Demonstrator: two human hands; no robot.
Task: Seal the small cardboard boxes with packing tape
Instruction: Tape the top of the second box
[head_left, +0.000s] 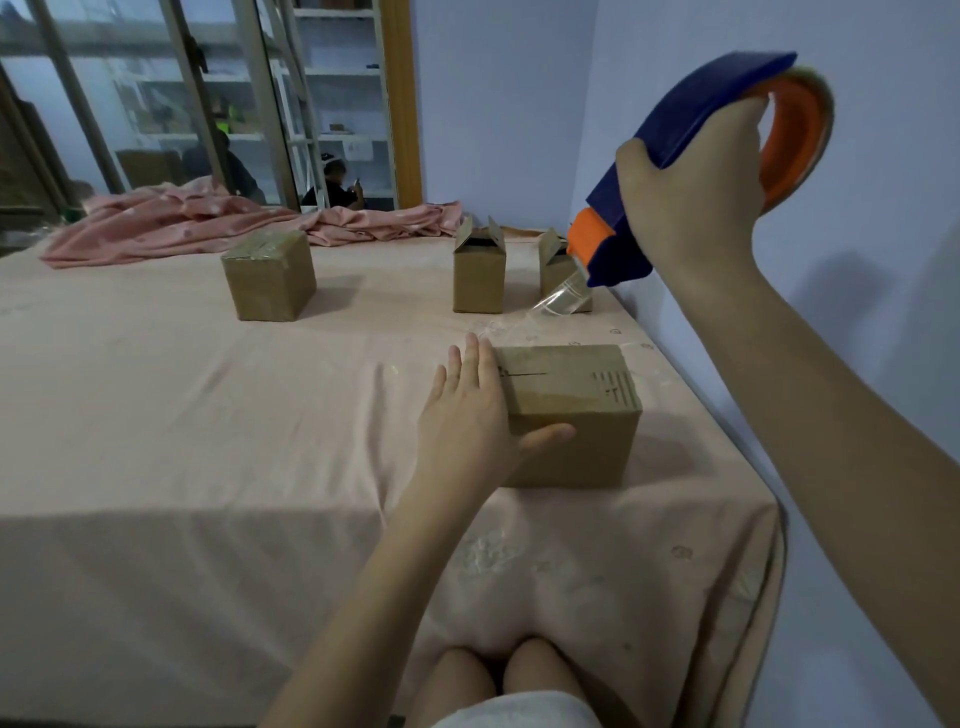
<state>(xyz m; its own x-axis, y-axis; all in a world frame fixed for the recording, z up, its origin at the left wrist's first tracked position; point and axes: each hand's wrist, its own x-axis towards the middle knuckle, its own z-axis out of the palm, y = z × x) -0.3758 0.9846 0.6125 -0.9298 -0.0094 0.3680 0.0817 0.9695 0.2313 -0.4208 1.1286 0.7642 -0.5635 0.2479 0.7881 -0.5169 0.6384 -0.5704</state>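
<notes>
Left hand (470, 415) lies flat against left side of closed cardboard box (569, 415), centre right on bed (182, 415). Right hand (691, 202) clamped on blue tape dispenser (691, 130), upper right, clear tape strip (558, 299) trailing toward box. 3 boxes behind.

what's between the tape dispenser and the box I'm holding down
In the head view, a stretch of clear tape runs from the dispenser down toward the near box; behind it stand two open boxes.
</notes>
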